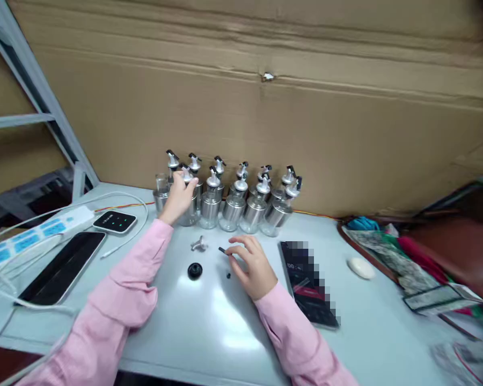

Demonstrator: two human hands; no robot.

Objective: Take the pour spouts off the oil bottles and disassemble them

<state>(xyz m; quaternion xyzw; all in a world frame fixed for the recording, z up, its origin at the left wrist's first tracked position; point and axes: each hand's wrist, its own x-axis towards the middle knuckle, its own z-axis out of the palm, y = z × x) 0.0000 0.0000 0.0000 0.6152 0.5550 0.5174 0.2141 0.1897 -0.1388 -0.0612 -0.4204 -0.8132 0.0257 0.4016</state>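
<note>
Two rows of glass oil bottles (232, 210) with steel sleeves and silver pourer tops stand by the cardboard wall. At the left end of the front row, my left hand (179, 198) is closed round the pourer top (186, 172) of one bottle. The thumb and fingers of my right hand (251, 266) pinch a small black strip-like piece (222, 250) just above the table. Between the hands lie a loose silver pourer spout (199, 244), a round black stopper (195, 271) and a tiny black part (228, 275). One bottle (161, 185) at the far left has no pourer top.
A phone (306, 284) with a lit screen lies right of my right hand, near a white oval object (361, 268). On the left are a dark phone (62, 268), a small black device (115, 222), a power strip (36, 238) and white cables. Cloths (418, 262) lie far right.
</note>
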